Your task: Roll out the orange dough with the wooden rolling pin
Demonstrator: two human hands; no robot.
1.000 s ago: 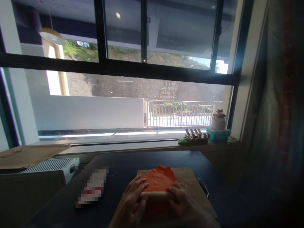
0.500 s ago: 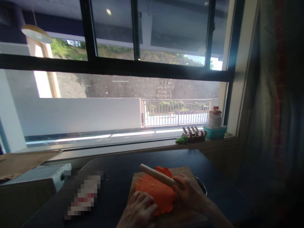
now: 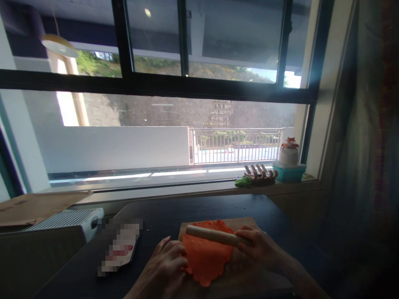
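A flat orange sheet of dough [image 3: 207,259] with a ragged edge lies on a wooden board [image 3: 246,276]. My right hand [image 3: 257,243] is wrapped round one end of a pale wooden rolling pin [image 3: 210,234]. The pin lies across the upper part of the dough, its free end pointing left. At the dough's left edge, my left hand [image 3: 170,259] has its fingers curled and closed on the rim; the fingertips are partly hidden.
On the dark table [image 3: 162,216], a blurred-out flat object [image 3: 121,249] lies left of the board. A white slatted appliance [image 3: 70,220] and brown paper [image 3: 40,207] are farther left. The windowsill holds a teal box [image 3: 289,172], a bottle [image 3: 288,154] and a brown rack-like object [image 3: 260,174].
My left hand has shifted from the dough's lower left part to its left edge, and the dough's outline looks turned. The rolling pin lies flatter across it, still in my right hand.
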